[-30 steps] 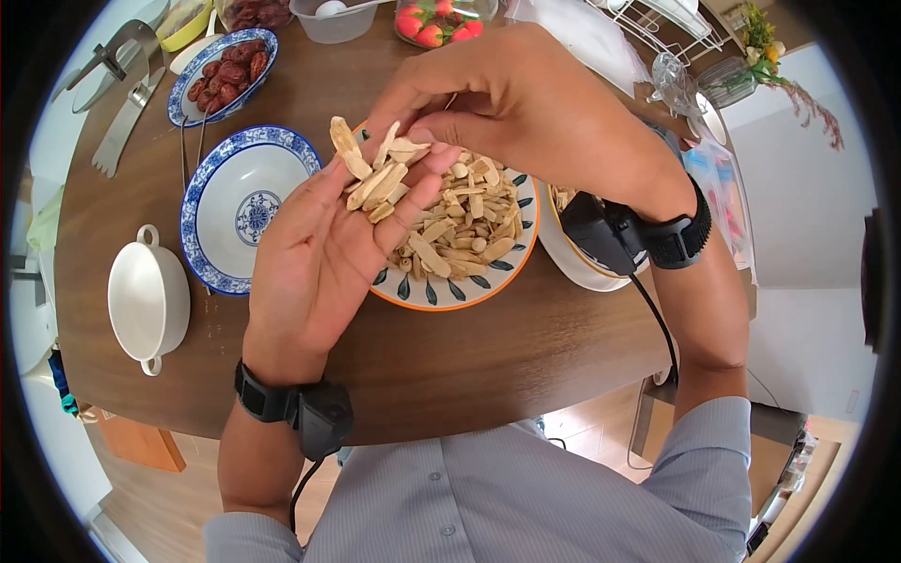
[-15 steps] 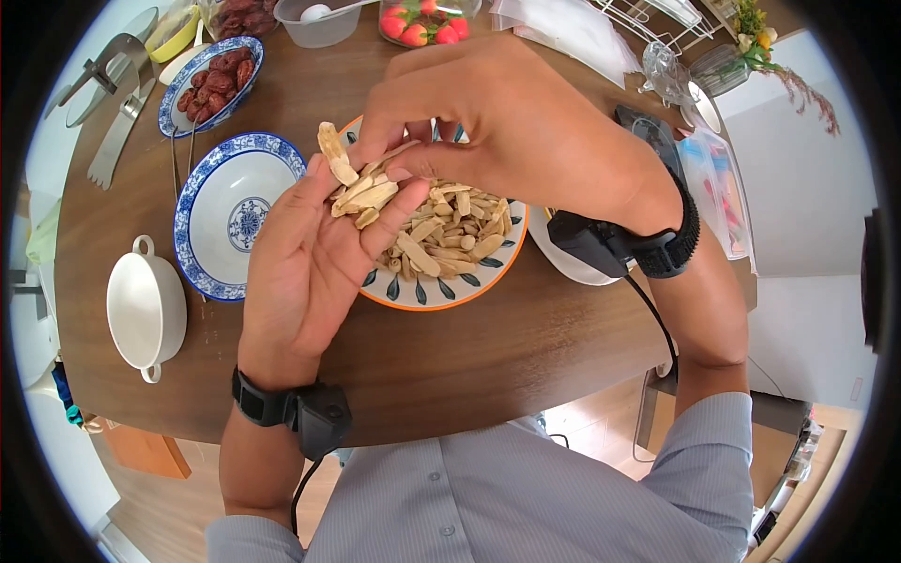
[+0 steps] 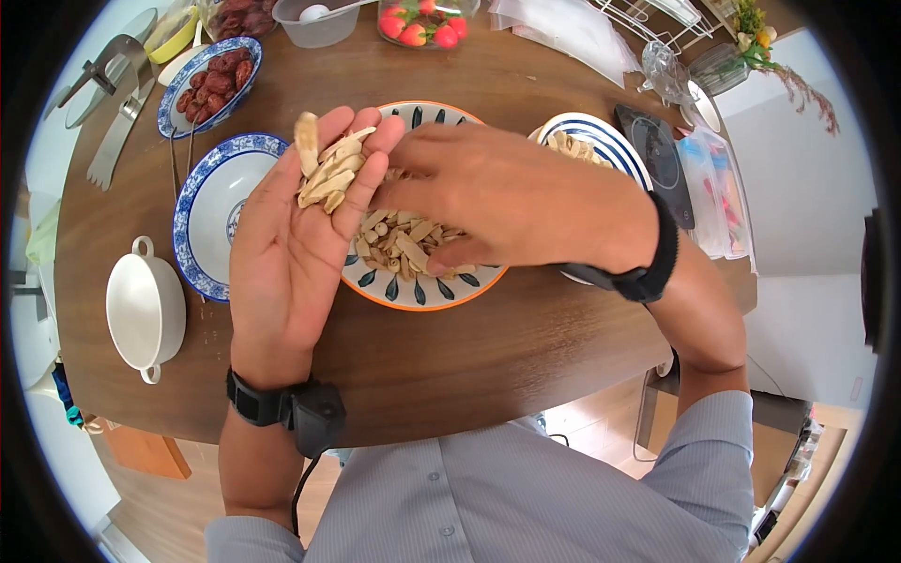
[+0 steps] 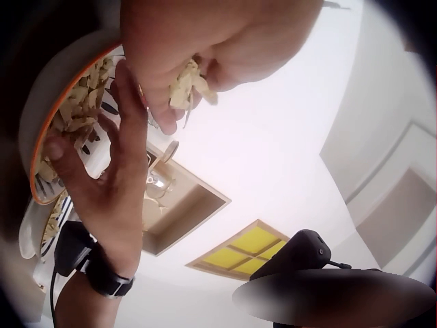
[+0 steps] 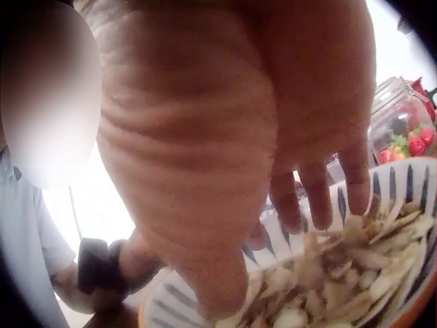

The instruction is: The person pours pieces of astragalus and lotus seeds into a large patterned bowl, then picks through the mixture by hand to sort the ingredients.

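Note:
Palm up, my left hand (image 3: 286, 253) carries several pale dried root slices (image 3: 330, 176) across its fingers, with one longer slice standing beside the thumb. To its right is an orange-rimmed plate (image 3: 419, 308) with dark leaf-like marks, heaped with more slices (image 3: 402, 242). My right hand (image 3: 511, 192) is over this plate, palm down, hiding part of the heap. In the right wrist view, its spread fingers (image 5: 315, 195) point down, with fingertips right at the slices and thumb near the rim. No slice shows between them.
A blue-and-white bowl (image 3: 202, 211) and a white two-handled pot (image 3: 145, 312) stand left. Behind them are a bowl of red dates (image 3: 184, 124) and a strawberry jar (image 3: 424, 26). On the right are a blue-ringed bowl (image 3: 624, 155) with slices and a black flat device (image 3: 660, 155).
My right hand has left the slices in my left palm and moved right and down to the plate, its fingers spreading. My left hand has shifted slightly left, still carrying slices.

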### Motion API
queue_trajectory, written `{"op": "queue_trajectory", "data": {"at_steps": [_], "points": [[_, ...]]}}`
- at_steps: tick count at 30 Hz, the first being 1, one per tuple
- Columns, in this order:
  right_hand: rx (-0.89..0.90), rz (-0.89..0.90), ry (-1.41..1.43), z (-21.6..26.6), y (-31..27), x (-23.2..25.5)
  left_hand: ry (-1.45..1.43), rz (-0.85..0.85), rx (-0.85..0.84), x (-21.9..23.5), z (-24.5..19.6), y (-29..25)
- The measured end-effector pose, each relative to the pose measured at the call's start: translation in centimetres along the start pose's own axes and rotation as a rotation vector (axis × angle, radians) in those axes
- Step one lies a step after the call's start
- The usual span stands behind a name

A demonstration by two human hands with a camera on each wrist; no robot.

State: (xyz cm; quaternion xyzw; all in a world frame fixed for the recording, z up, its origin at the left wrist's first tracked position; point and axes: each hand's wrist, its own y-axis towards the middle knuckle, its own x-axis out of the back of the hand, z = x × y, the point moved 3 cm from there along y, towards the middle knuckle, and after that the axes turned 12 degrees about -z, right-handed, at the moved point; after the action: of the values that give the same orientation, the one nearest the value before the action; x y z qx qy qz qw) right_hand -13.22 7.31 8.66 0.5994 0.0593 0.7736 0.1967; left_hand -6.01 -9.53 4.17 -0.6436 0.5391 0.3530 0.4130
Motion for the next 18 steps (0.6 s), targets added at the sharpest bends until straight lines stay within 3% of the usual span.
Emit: {"op": "queue_trajectory", "data": {"at_steps": [4, 9, 13, 16, 18], "points": [[-0.013, 0.135, -0.09, 1.1, 0.2, -1.1, 0.034, 0.0, -0.033, 0.0, -0.1, 0.0], [0.064, 0.015, -0.131, 0.7, 0.4, -1.9, -0.059, 0.038, 0.043, 0.0, -0.2, 0.0], [0.113, -0.09, -0.066, 0.1, 0.8, -1.8, -0.015, -0.021, -0.007, -0.1, 0.1, 0.0], [0.081, -0.051, -0.068, -0.2, 1.2, -1.7, -0.007, -0.023, -0.002, -0.1, 0.1, 0.0], [-0.086, 0.095, 0.07, -0.5, 1.3, -1.5, 0.002, -0.032, 0.0, -0.1, 0.1, 0.0]]}}
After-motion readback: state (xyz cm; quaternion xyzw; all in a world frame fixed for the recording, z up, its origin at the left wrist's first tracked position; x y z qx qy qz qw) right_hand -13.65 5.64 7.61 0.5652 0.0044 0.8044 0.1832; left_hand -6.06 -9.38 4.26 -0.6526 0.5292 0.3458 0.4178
